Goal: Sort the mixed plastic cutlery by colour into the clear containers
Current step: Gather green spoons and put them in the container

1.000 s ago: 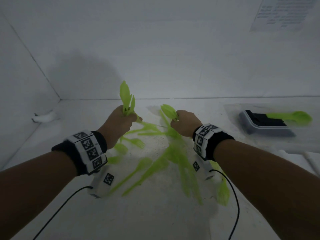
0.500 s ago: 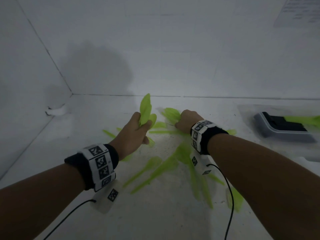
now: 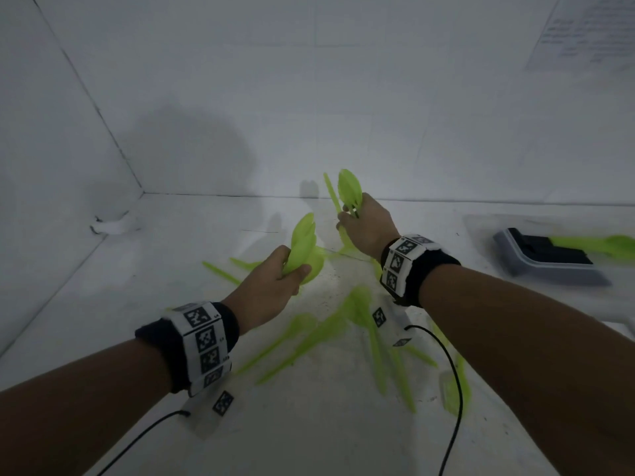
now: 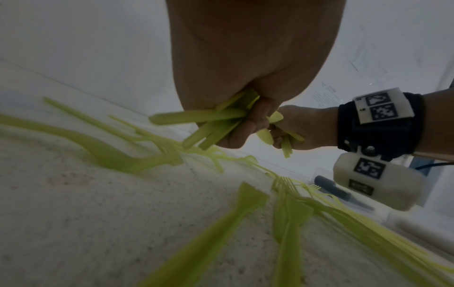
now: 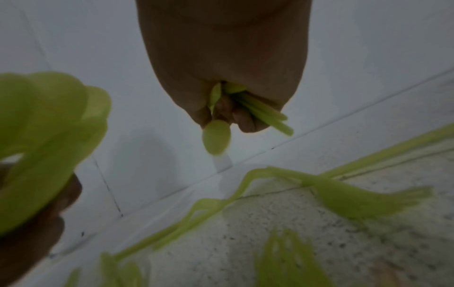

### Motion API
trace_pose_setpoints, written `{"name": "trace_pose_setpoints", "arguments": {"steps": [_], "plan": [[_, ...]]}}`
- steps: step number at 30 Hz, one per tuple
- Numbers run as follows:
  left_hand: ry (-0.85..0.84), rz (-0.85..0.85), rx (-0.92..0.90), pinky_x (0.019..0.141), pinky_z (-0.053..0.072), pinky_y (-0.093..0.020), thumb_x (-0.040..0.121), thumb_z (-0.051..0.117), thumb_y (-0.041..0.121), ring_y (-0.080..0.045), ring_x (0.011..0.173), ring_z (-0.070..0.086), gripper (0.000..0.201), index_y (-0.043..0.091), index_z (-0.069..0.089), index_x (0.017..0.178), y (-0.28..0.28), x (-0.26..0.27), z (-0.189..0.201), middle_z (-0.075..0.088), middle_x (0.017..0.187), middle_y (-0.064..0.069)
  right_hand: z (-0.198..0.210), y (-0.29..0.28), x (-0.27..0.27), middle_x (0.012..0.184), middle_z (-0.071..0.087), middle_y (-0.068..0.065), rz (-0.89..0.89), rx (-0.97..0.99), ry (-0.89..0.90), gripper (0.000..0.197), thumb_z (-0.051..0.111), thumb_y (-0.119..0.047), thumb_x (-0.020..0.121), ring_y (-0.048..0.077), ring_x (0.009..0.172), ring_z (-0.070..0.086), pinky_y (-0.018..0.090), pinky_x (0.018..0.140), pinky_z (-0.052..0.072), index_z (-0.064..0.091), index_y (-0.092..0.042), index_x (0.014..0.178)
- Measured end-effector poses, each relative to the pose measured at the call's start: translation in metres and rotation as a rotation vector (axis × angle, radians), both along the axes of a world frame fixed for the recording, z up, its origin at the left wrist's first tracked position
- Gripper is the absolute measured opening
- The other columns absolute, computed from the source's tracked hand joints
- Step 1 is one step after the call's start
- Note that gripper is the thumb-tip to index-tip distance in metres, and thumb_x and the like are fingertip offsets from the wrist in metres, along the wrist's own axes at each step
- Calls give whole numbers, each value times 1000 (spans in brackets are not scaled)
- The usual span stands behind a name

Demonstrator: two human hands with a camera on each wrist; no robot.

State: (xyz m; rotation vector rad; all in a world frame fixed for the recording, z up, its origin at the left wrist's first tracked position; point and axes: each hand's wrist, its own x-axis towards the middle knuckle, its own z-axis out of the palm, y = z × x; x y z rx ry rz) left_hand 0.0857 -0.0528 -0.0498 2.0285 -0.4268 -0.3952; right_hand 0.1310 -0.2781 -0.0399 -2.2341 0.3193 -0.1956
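Observation:
Lime-green plastic cutlery (image 3: 330,334) lies scattered over the white table, mostly forks and long handles. My left hand (image 3: 275,286) grips a bunch of green spoons (image 3: 302,242), bowls pointing up; their handles (image 4: 196,120) stick out under the fist in the left wrist view. Farther back, my right hand (image 3: 367,225) holds another bunch of green spoons (image 3: 348,190) lifted off the table; in the right wrist view a spoon bowl (image 5: 216,137) and handles (image 5: 267,114) poke out of the fist. A clear container (image 3: 515,231) at the right holds a green spoon (image 3: 601,242).
A grey and black box (image 3: 546,259) sits inside the clear container at the right. White walls close the table at the back and left, meeting in a corner (image 3: 142,193). A white scrap (image 3: 113,226) lies near the left wall. Wrist cables (image 3: 453,383) trail over the table.
My right hand has risen off the pile with its spoons and moved back. The left hand with its spoons has shifted slightly right, towards the middle.

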Motion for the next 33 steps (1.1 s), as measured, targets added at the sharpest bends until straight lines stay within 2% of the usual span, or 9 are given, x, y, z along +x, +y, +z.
{"name": "trace_pose_setpoints", "arguments": {"steps": [4,9,13,16,20,23,25,29,33], "plan": [[8,-20,26,57,36,-28,105,52,40,-5,52,41,27,14,51,107,-1,-4,3,50,80,-2,9,-2,-11,84,76,1,39,124,40,25,66,-30,94,25,82,70,42,83,58,77,-9,85],[80,17,-37,63,37,-33,103,52,49,-13,62,40,26,24,51,99,-8,-12,7,44,81,0,17,-13,-38,73,60,3,-56,103,16,34,68,-35,92,21,69,56,32,67,44,71,-1,89],[118,-26,-43,54,34,-26,104,53,45,-7,53,38,24,22,46,104,-19,-21,5,42,82,-1,23,-31,-73,61,65,-2,-109,95,70,28,66,-29,88,16,59,54,29,62,43,68,-9,69],[60,-118,46,56,41,-27,100,60,43,-5,60,53,33,19,47,117,-31,-32,0,55,84,2,28,-45,-104,73,77,-2,-108,180,102,24,60,-25,90,5,62,54,26,62,41,77,-9,86],[-84,-259,239,81,52,-38,90,70,55,-20,91,64,48,19,51,116,-51,-48,-2,65,102,0,23,-62,-141,90,79,1,-134,330,47,25,60,-30,96,3,57,54,22,55,34,76,-11,90],[-157,-352,334,74,50,-32,82,79,56,-13,86,63,57,21,49,115,-65,-60,-4,64,98,4,9,-76,-163,85,73,1,-169,142,38,26,68,-36,94,14,73,60,30,67,46,71,-11,86],[-202,-395,412,70,48,-31,82,79,54,-14,85,61,59,21,44,115,-70,-64,-8,61,98,3,-1,-83,-178,90,68,5,-164,8,103,24,68,-31,94,23,83,61,35,76,48,61,-9,99],[-175,-367,430,77,49,-31,88,76,43,-16,96,60,53,18,45,123,-70,-61,-14,61,109,2,-15,-91,-204,107,59,12,-157,-179,326,41,62,-28,97,30,92,57,35,75,42,37,-10,124],[-145,-301,420,68,48,-28,91,74,30,-13,88,60,37,17,50,116,-63,-57,-15,63,103,-2,-32,-94,-214,121,58,16,-164,-241,462,53,58,-29,99,33,105,59,37,78,44,31,-4,137]]}}
